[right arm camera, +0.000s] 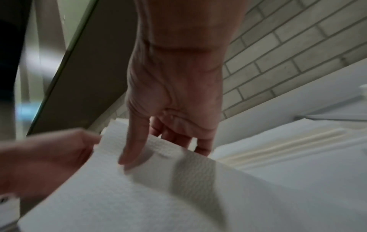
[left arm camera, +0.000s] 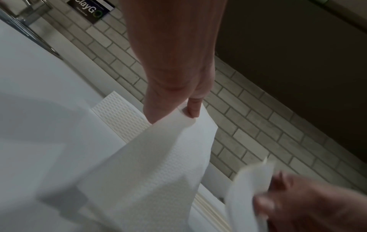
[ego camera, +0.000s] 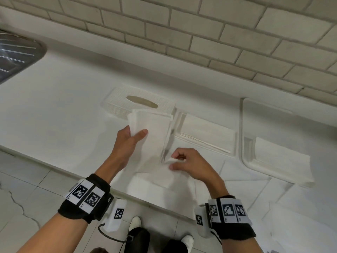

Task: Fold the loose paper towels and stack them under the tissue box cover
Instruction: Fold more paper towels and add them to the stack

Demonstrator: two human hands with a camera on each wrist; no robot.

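Observation:
A white paper towel (ego camera: 155, 136) hangs lifted above the counter between both hands. My left hand (ego camera: 137, 133) pinches its upper left corner, with the thumb on top; the same pinch shows in the left wrist view (left arm camera: 184, 114). My right hand (ego camera: 173, 161) grips the towel's lower right edge, thumb in front and fingers behind (right arm camera: 163, 153). Just behind the towel stands the white textured tissue box cover (ego camera: 127, 99) with an oval slot. To its right lies a stack of folded towels (ego camera: 207, 134).
A white tray (ego camera: 245, 161) at the right holds more folded towels (ego camera: 280, 157). Loose sheets (ego camera: 255, 189) lie spread on the counter at the lower right. A metal sink drainer (ego camera: 18, 52) sits far left. The tiled wall (ego camera: 200, 33) runs behind, and the counter's front edge (ego camera: 73, 175) is close.

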